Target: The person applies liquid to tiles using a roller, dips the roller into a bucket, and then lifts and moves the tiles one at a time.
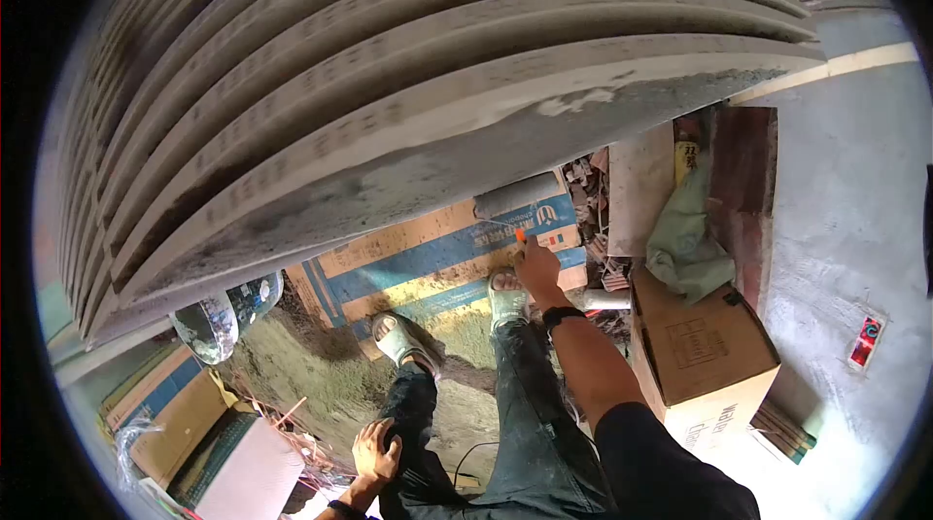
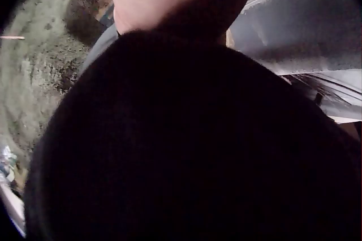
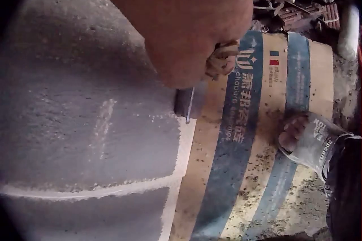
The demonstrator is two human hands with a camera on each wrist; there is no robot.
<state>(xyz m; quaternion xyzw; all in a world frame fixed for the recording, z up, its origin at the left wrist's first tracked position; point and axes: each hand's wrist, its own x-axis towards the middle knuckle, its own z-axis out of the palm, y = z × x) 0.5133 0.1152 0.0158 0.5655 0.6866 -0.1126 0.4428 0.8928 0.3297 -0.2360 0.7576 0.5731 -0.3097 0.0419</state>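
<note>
My right hand (image 1: 537,267) grips the orange-ended handle of a paint roller (image 1: 517,196). The roller's grey sleeve lies along the lower edge of the foremost slab (image 1: 418,165), whose face is coated a patchy grey. In the right wrist view, the curled right hand (image 3: 198,43) hides most of the handle, and the roller's end and metal rod (image 3: 188,105) show beside the slab's pale edge. My left hand (image 1: 374,452) rests on my left leg near the knee, fingers relaxed and holding nothing. Dark cloth fills most of the left wrist view, with bare skin above it.
Several slabs (image 1: 466,29) stand in a row overhead. Flattened cardboard (image 1: 418,258) lies under my sandalled feet. A carton (image 1: 714,345) with a pale green sack (image 1: 688,243) on it stands right, near rubble (image 1: 588,185). More boxes (image 1: 248,471) and scraps lie lower left.
</note>
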